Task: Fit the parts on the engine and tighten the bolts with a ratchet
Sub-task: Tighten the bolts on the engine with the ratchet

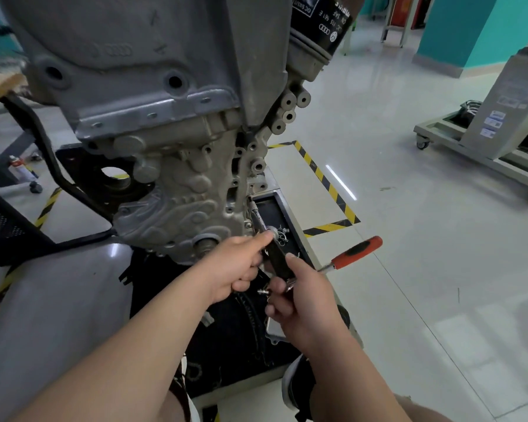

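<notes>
While the engine (165,147) hangs in its stand, both hands are at its lower right corner. The left hand (238,266) grips the head of the ratchet (276,257), with the thumb laid along the top. The right hand (302,300) is closed round the dark handle lower down. The extension (256,214) runs up and left from the head, and its tip meets the edge of the engine casting. The bolt there is too small to make out.

Directly below the ratchet sits a dark tray (272,214) with a grey rim. Small metal parts (282,233) lie in it, just beside the left thumb. An orange-handled tool (357,249) lies just right of the right hand with its shaft pointing towards that hand. What it rests on cannot be told.

A black oil filter (320,22) stands at the top of the engine, its printing upside down.

The floor (409,208) is pale, glossy tile and reflects a strip of light. Yellow-and-black tape (320,175) marks a bay on it around the stand. A grey trolley (470,147) on castors stands well apart at the right. The walls (457,32) behind it are teal above a pale skirting.
</notes>
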Tool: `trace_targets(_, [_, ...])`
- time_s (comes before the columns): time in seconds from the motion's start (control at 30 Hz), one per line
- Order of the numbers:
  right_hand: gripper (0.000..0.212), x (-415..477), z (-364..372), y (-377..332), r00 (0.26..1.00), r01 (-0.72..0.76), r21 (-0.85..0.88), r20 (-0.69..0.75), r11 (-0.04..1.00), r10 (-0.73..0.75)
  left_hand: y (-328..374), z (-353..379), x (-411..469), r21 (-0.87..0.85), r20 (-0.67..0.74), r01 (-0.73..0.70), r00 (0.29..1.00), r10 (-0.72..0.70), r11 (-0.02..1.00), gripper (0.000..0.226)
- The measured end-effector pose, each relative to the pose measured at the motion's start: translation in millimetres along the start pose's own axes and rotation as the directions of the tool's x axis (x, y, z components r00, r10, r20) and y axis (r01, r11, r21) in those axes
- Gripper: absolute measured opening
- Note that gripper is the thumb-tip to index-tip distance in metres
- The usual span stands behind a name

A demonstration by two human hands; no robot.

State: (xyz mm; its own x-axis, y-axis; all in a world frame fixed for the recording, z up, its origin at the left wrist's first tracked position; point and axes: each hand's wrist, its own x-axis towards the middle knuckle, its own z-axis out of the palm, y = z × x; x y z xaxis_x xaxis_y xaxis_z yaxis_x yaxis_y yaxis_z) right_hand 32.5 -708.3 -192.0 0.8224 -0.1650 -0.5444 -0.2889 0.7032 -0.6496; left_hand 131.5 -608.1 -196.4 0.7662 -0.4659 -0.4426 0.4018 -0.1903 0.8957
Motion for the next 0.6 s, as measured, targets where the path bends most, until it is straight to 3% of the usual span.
trace_targets(0.17, [0.045, -1.4, 0.0, 1.1, 0.961, -0.245, 0.324, 0.206, 0.914, 0.185, 1.7, 5.9, -2.3, 0.044, 0.04, 0.023, 0.999, -0.025, 0.999, 0.027])
trace_targets(0.3, [0.04, 0.7, -0.2, 4.9, 0.969, -0.229, 0.301, 0.157, 0.926, 0.189, 2.3, 13.3, -2.4, 0.03, 0.001, 0.003, 1.0, -0.003, 1.0, 0.026])
trace_targets(0.4, [0.036, 0.5, -2.8, 6.1, 0.995, -0.1, 0.113, -0.008, 0.989, 0.101, 2.8, 18.9, 0.8, -0.018, -0.026, -0.022, 0.999, 0.021, 1.0, 0.022])
trace_targets(0.5, [0.033, -7.1, -5.5, 8.0, 0.979, 0.12, -0.234, -0.136, 0.965, -0.155, 4.8, 22.9, 0.1, 0.0, -0.059, -0.023, 0.998, 0.023, 1.0, 0.019])
trace_targets(0.53, [0.031, -11.1, -6.0, 8.4, 0.951, 0.195, -0.402, -0.147, 0.895, -0.273, 5.2, 23.5, -0.3, 0.009, -0.071, -0.02, 0.997, 0.021, 1.0, 0.021])
trace_targets(0.6, [0.025, -18.5, -9.5, 10.1, 0.867, 0.278, -0.714, -0.102, 0.643, -0.488, 6.1, 24.3, -0.7, 0.0, -0.082, -0.02, 0.996, 0.02, 1.0, 0.022])
